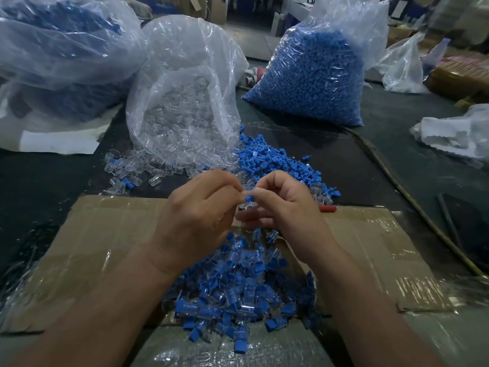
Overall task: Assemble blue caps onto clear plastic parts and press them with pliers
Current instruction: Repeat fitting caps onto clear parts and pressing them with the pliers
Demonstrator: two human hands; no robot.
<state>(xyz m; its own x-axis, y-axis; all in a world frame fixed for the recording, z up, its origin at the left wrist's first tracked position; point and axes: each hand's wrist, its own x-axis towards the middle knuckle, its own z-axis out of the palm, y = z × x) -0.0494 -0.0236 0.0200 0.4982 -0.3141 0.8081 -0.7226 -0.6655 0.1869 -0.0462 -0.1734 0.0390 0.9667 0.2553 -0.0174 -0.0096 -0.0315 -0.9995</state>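
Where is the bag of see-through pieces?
Head view: the clear bag sits left of centre, between the left blue bag and the right blue bag.

A flattened cardboard sheet (105, 234) lies on the surface (39, 181) nearest the person, with a heap of assembled pieces (232, 287) on its middle. Above the sheet's far edge the left grip (201, 207) and right grip (285, 205) meet, the left pinching a plastic part (247, 192), the right a cap (249, 198) against it.

Behind them lie loose plastic parts (127, 170) to the left and loose caps (277, 165) to the right (the 2 piles touch). Behind those stand 3 bags: a bag of plastic parts (185, 49) in the middle, a bag of caps (344, 22) to the right, and a third bag (58, 49) far left.
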